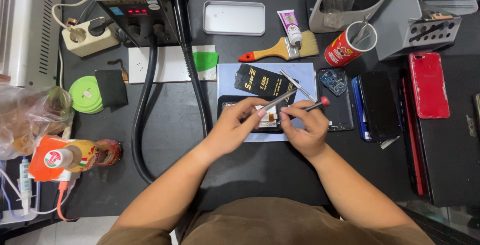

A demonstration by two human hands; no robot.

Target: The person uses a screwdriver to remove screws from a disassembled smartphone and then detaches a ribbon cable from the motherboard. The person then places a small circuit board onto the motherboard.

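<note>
My left hand pinches metal tweezers whose tips point down toward an opened black phone lying on a light blue work mat. My right hand grips a thin screwdriver with a red cap, held over the same phone. Both hands meet above the phone's exposed insides, hiding most of it. A black packet with yellow print and a second pair of tweezers lie on the mat just behind the hands.
A hot-air station with thick black hose stands at back left. A metal tray, glue tube, brush, red can, several phones, red phone and bottle surround the mat.
</note>
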